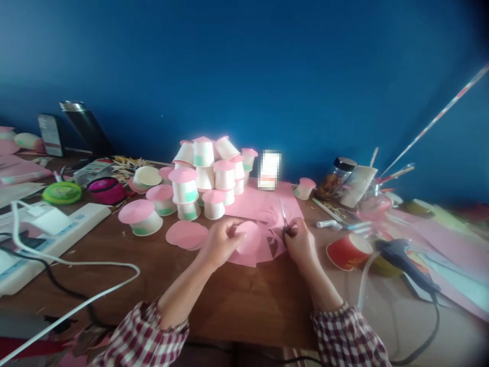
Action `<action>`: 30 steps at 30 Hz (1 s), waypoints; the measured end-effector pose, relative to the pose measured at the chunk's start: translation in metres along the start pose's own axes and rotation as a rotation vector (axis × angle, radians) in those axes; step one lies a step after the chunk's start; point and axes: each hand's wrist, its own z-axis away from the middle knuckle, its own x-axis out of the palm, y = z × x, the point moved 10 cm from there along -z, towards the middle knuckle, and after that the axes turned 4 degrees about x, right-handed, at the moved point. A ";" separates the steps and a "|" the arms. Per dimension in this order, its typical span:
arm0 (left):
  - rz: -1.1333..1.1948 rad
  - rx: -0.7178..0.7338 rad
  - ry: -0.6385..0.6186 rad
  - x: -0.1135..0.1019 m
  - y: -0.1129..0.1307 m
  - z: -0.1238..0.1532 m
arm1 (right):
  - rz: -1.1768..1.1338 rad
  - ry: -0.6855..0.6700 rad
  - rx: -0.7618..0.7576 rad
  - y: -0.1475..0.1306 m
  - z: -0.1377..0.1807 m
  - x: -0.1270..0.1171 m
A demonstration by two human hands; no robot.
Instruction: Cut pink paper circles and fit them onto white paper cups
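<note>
Between the fingers of my left hand is a pink paper circle, pinched at its left edge. My right hand is closed round the handles of a pair of scissors, whose blades point away from me. Beneath both hands lie pink paper sheets and cut scraps. A small stack of pink paper circles rests on the table left of my left hand. Behind it, white paper cups topped with pink discs stand piled in several tiers.
A power strip with a white cable crosses the left side. At right are a red paper cup, a glue gun with its cord, and a black-lidded jar. A blurred-out phone-like screen stands near the blue wall.
</note>
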 end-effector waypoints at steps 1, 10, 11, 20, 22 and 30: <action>-0.066 -0.012 0.038 -0.016 -0.005 0.005 | 0.070 0.010 -0.014 -0.001 0.000 -0.002; -0.720 -0.226 0.246 -0.123 -0.042 0.018 | 0.006 -0.078 -0.083 -0.003 -0.001 0.008; -0.772 -0.245 0.245 -0.127 -0.042 0.019 | -0.038 -0.078 -0.085 -0.002 -0.002 0.008; -1.141 -0.035 0.259 -0.096 0.007 0.026 | -0.298 0.031 -0.035 -0.004 -0.005 -0.003; -1.072 0.050 0.148 -0.068 0.010 0.022 | -0.349 0.010 -0.055 -0.003 -0.007 0.002; -0.975 0.192 -0.104 0.016 0.016 0.002 | -0.114 0.027 -0.036 0.002 -0.006 0.003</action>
